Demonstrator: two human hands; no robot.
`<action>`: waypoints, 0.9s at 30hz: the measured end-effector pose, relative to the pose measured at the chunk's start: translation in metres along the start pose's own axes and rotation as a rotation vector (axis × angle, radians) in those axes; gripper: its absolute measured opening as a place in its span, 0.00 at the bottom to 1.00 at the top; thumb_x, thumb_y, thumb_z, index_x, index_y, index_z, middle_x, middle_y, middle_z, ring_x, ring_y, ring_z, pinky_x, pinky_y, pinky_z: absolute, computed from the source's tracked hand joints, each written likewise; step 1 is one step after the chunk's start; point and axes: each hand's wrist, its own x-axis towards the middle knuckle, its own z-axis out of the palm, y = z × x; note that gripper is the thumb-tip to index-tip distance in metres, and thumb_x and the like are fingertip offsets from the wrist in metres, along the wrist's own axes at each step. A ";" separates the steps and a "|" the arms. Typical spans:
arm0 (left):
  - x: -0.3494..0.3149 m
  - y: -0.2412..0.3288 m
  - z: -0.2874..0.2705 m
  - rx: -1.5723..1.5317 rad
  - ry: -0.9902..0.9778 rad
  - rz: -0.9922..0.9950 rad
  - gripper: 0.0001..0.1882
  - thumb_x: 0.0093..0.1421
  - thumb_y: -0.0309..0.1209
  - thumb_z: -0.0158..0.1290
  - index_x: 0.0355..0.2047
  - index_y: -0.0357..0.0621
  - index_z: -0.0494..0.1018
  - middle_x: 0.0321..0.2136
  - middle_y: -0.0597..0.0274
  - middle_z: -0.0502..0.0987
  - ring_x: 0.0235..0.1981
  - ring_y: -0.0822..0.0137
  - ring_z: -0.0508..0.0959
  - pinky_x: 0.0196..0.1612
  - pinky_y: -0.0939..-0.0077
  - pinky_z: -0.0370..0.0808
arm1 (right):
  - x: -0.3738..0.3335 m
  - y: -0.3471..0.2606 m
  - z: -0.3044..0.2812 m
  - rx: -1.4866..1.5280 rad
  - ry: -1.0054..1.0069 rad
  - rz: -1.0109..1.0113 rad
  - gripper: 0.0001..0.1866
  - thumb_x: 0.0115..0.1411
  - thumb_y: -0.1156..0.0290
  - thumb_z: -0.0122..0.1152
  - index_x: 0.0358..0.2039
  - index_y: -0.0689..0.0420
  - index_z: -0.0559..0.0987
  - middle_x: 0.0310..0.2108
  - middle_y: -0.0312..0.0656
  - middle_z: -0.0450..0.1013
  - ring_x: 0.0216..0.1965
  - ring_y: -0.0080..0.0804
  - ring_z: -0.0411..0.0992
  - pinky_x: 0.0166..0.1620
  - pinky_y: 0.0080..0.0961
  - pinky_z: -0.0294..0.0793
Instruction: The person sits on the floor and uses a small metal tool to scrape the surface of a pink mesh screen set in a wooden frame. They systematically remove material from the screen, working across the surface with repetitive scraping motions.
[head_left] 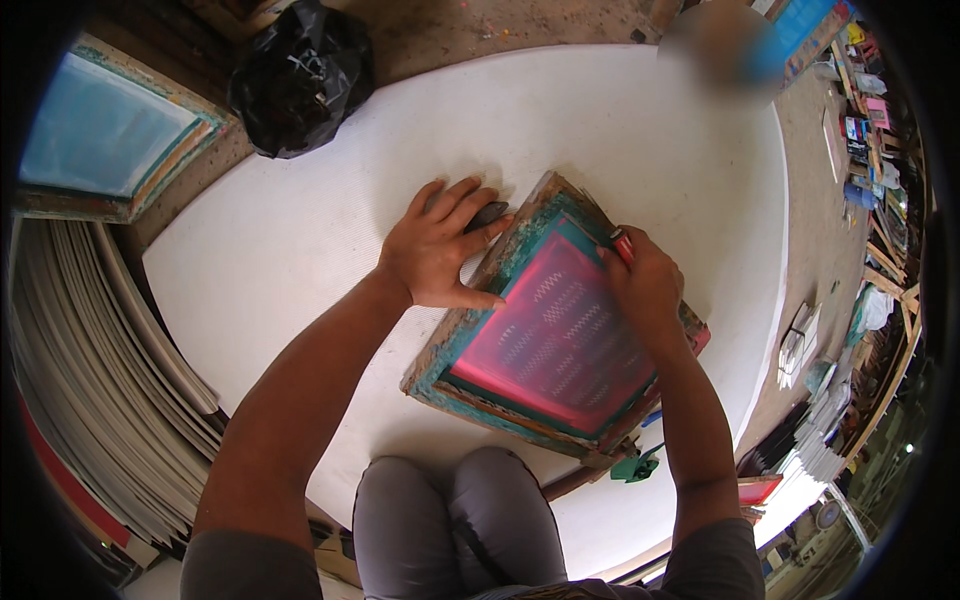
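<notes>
A wooden screen-printing frame (pixel 470 330) with teal-stained edges and a pink mesh (pixel 560 335) lies flat on a white sheet (pixel 300 230). My left hand (pixel 440 250) presses, fingers spread, on the frame's left edge, with a small dark object (pixel 488 214) under its fingertips. On the mesh near the frame's far right side, my right hand (pixel 645 285) is closed around a red-handled tool (pixel 622 243). My knees in grey trousers (pixel 455 510) sit just below the frame.
A black plastic bag (pixel 300 75) lies at the sheet's far left corner. A second framed screen (pixel 110 135) leans at the upper left. Stacked white sheets (pixel 90 380) fill the left side. A green clamp (pixel 632 467) sits by the frame's near corner. Clutter lines the right edge.
</notes>
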 end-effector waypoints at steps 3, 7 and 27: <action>-0.002 0.000 -0.003 -0.018 -0.010 0.004 0.59 0.38 0.77 0.66 0.64 0.51 0.78 0.68 0.50 0.67 0.74 0.47 0.61 0.73 0.33 0.57 | 0.000 0.005 0.005 0.015 0.052 0.006 0.22 0.64 0.55 0.71 0.53 0.51 0.81 0.43 0.48 0.85 0.42 0.54 0.84 0.46 0.51 0.81; -0.003 0.003 -0.011 0.013 -0.039 0.034 0.65 0.33 0.79 0.67 0.68 0.51 0.74 0.69 0.49 0.66 0.74 0.46 0.61 0.72 0.28 0.55 | 0.004 0.006 0.000 0.000 0.035 0.024 0.21 0.66 0.55 0.68 0.54 0.51 0.81 0.43 0.48 0.84 0.44 0.53 0.83 0.46 0.50 0.80; -0.005 0.000 -0.009 0.020 -0.093 0.095 0.67 0.37 0.83 0.63 0.70 0.51 0.72 0.71 0.50 0.65 0.74 0.46 0.61 0.73 0.28 0.54 | -0.004 -0.021 -0.047 -0.092 -0.051 -0.310 0.24 0.68 0.66 0.63 0.64 0.35 0.81 0.29 0.40 0.78 0.29 0.41 0.81 0.31 0.41 0.79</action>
